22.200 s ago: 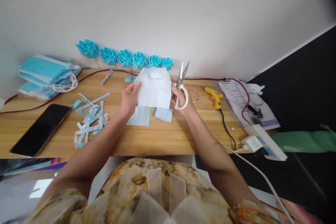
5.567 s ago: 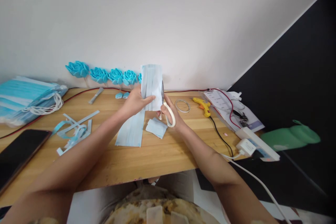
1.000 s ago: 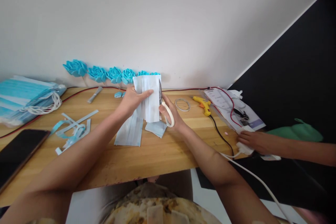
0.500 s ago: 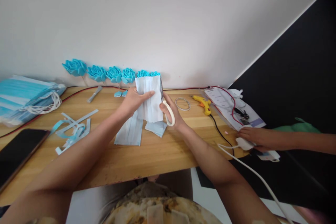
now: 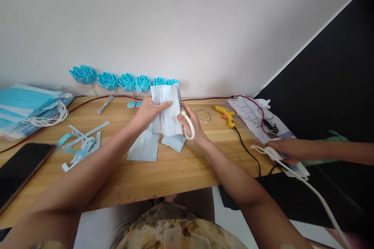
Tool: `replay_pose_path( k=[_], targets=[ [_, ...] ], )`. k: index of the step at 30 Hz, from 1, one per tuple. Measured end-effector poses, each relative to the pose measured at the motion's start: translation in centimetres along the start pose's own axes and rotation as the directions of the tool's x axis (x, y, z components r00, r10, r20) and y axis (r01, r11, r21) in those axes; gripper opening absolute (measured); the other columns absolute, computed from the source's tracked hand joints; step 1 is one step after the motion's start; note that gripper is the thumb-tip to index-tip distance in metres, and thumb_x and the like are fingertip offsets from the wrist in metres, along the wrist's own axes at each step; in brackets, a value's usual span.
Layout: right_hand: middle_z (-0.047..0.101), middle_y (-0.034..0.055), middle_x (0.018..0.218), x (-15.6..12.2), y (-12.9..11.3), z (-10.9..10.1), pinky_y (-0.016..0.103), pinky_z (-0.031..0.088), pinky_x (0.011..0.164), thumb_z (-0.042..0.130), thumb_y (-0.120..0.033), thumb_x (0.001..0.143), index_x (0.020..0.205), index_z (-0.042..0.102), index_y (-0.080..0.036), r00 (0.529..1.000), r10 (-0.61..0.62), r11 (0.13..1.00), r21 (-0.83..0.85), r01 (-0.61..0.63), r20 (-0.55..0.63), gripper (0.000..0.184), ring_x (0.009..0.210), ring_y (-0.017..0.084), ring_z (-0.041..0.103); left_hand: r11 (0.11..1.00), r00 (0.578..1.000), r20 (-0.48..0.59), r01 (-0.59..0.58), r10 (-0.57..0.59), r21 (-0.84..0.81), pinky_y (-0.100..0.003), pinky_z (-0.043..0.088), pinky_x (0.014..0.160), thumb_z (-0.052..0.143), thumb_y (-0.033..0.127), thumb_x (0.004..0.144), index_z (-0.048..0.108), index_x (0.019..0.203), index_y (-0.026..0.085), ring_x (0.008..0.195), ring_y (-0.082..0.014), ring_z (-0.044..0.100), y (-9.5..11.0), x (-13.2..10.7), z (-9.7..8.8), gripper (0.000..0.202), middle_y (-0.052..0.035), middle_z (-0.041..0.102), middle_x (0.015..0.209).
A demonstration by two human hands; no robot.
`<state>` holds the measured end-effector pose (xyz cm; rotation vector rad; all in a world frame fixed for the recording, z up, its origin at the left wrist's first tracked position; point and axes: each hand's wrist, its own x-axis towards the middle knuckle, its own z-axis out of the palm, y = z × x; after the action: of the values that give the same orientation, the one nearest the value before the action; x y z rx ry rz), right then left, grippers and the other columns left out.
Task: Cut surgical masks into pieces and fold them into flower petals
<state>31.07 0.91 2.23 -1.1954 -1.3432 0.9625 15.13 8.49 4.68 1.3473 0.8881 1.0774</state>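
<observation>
Between the thumb and fingers of my left hand is a pale, pleated face mask, held upright above the table. My right hand is closed around the white handle of a pair of scissors. Their blades point up along the mask's right edge; how far they have cut I cannot tell. Below the held mask lie a flat mask piece and a smaller folded piece. Cut strips are heaped left of my left forearm.
Blue fabric flowers line the wall. A stack of blue masks and a phone are on the left. To the right lie a wire ring and a yellow glue gun. Another person's hand holds a white corded device.
The other person's hand and the white device with its cable have shifted slightly right. My hands, the mask and the scissors have hardly moved.
</observation>
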Motion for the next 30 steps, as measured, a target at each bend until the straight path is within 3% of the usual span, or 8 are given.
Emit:
replay_pose_path(
  k=[10,17,22,30],
  targets=[
    [0.069,0.0059,0.084,-0.1,0.2,-0.1,0.043,0.057,0.072,0.067,-0.078,0.075,0.143,0.052,-0.027,0.999,-0.031,0.999,-0.009,0.031,-0.02,0.086,0.087,0.029,0.066,0.996,1.0,0.01,0.019,-0.019,-0.084,-0.048,0.059,0.091,0.089,0.045,0.06,0.072,0.099,0.012,0.106,-0.0372,0.07,-0.2,0.1,0.0,0.054,-0.016,0.076,0.111],
    [0.063,0.0022,0.073,0.0,0.8,-0.2,0.036,0.052,0.061,0.069,-0.075,0.076,0.142,0.052,-0.026,0.999,-0.026,1.0,0.004,0.026,-0.029,0.084,0.072,0.024,0.062,0.992,1.0,-0.003,0.021,-0.021,-0.123,-0.04,0.059,0.083,0.089,0.051,0.059,0.073,0.096,0.012,0.098,-0.0324,0.071,-0.4,0.1,0.1,0.056,-0.0146,0.076,0.106],
    [0.054,-0.0034,0.062,-0.1,1.2,0.1,0.03,0.042,0.049,0.072,-0.072,0.075,0.146,0.049,-0.023,1.0,0.011,0.999,0.052,-0.011,-0.002,0.089,0.053,0.016,0.05,0.991,1.0,-0.021,-0.01,0.007,-0.131,-0.034,0.058,0.079,0.089,0.048,0.06,0.072,0.096,0.013,0.093,-0.0283,0.071,-0.4,0.3,0.0,0.053,-0.0123,0.076,0.102],
    [0.058,0.0,0.074,0.0,0.3,0.1,0.031,0.046,0.055,0.065,-0.079,0.075,0.145,0.049,-0.028,0.997,-0.017,0.998,0.065,0.012,0.07,0.088,0.063,0.018,0.054,0.995,1.0,-0.016,0.02,-0.022,-0.099,-0.035,0.059,0.077,0.091,0.045,0.056,0.071,0.09,0.013,0.09,-0.029,0.071,-0.2,0.0,0.2,0.051,-0.0126,0.076,0.098]
  ],
)
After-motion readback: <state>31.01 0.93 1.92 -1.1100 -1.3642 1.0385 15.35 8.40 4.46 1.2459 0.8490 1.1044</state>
